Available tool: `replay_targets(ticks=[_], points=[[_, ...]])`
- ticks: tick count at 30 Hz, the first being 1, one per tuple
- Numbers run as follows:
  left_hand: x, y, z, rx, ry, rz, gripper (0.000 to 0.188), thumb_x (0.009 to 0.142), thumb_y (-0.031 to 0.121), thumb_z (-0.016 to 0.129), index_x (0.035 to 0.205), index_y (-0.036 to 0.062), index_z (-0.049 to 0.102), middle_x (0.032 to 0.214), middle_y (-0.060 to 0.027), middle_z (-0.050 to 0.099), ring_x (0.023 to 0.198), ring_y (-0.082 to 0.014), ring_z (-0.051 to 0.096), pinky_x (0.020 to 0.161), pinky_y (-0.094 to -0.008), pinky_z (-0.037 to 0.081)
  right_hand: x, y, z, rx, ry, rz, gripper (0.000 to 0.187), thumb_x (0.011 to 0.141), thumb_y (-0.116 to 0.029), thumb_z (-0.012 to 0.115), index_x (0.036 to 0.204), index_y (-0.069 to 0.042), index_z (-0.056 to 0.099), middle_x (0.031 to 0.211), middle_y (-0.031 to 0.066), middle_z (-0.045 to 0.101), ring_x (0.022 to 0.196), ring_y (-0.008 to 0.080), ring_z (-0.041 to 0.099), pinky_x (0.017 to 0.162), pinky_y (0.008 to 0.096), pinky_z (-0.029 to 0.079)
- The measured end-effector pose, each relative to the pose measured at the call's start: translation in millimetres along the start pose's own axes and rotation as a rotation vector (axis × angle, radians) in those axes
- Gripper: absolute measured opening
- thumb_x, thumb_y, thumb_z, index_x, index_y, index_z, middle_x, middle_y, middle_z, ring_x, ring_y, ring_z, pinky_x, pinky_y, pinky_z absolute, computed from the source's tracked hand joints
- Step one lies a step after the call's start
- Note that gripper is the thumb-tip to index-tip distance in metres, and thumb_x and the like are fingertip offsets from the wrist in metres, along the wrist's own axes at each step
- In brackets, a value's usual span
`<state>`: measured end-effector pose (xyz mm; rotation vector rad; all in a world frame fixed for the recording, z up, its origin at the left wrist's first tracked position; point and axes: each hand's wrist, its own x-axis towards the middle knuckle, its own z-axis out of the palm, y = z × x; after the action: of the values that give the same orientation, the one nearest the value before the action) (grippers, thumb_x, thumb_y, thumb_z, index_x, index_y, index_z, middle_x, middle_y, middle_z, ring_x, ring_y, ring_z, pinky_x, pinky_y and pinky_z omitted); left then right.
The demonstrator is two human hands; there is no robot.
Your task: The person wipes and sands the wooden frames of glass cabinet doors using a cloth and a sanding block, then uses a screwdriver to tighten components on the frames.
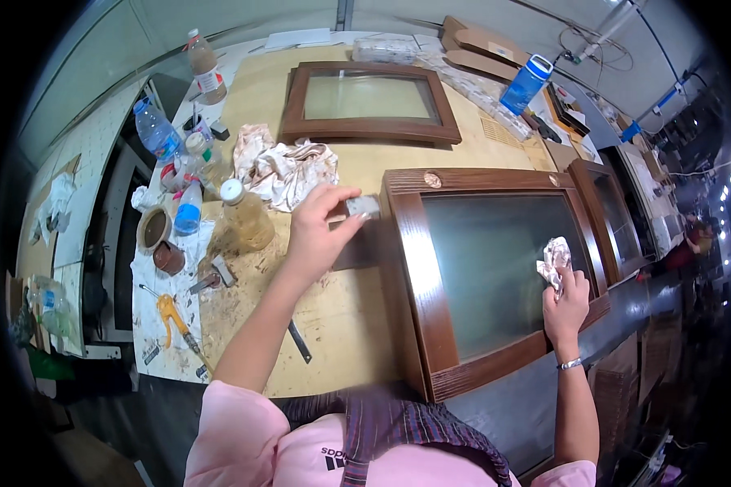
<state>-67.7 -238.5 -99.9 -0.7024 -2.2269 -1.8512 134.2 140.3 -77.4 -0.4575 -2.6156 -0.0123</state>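
My left hand (321,227) pinches a small grey block (361,206), held up beside the left edge of a brown wooden framed glass door (424,292). With my right hand (566,304) I grip a crumpled, brown-stained white rag (555,261) over the right part of the glass pane (487,260). The rag appears to touch the glass near the right frame member. The door lies on a stack or thick body at the table's near edge, and what is beneath it is mostly hidden.
A stained white cloth (288,166) lies beyond my left hand. Bottles, including a white-capped jar (248,219), crowd the left, near a yellow caulking gun (170,316). Another framed door (292,105) lies at the back; a blue bottle (528,84) stands back right. A third frame (605,215) sits right.
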Motion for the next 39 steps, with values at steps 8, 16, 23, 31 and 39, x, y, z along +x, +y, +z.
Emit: replay_targets(ticks=[8,16,23,31,39], points=[[45,-20,25,0.254,0.118,0.062,0.024,0.081,0.015,0.078,0.098,0.0009,0.070,0.088,-0.0100,0.062,0.077,-0.0219,0.064,0.071,-0.0329,0.052,3,-6,-1,0.014,0.008,0.007,0.036,0.074,-0.006,0.061,0.110,-0.007,0.064,0.097,0.0112,0.054,0.090,0.0325,0.053,0.077,0.0451,0.048],[-7,10,23,0.218,-0.026,0.081,0.023,0.078,0.016,0.081,0.094,0.0024,0.070,0.087,-0.0080,0.064,0.074,-0.0173,0.064,0.067,-0.0313,0.053,1,-3,-3,-0.007,0.002,-0.006,0.036,0.074,-0.006,0.061,0.110,-0.006,0.064,0.096,0.0114,0.054,0.090,0.0322,0.053,0.076,0.0451,0.048],[-1,14,30,0.340,0.035,0.039,0.023,0.079,0.020,0.079,0.089,0.0040,0.065,0.083,-0.0096,0.058,0.073,-0.0239,0.059,0.065,-0.0366,0.049,7,-9,0,0.019,-0.018,0.006,0.034,0.076,-0.008,0.061,0.110,-0.006,0.064,0.097,0.0106,0.054,0.091,0.0311,0.054,0.076,0.0443,0.048],[-85,52,33,0.257,-0.092,0.258,0.027,0.071,0.012,0.082,0.089,0.0045,0.064,0.082,-0.0094,0.058,0.072,-0.0248,0.059,0.062,-0.0360,0.048,2,-1,2,-0.019,0.006,-0.017,0.035,0.077,-0.009,0.061,0.112,-0.008,0.065,0.098,0.0101,0.055,0.092,0.0306,0.055,0.077,0.0436,0.049],[-162,93,44,0.179,-0.238,0.228,0.026,0.070,0.013,0.081,0.087,0.0054,0.064,0.080,-0.0094,0.056,0.072,-0.0262,0.058,0.061,-0.0368,0.048,1,4,8,-0.022,0.027,-0.035,0.031,0.078,-0.010,0.061,0.109,-0.009,0.064,0.097,0.0091,0.056,0.092,0.0311,0.056,0.076,0.0454,0.050]])
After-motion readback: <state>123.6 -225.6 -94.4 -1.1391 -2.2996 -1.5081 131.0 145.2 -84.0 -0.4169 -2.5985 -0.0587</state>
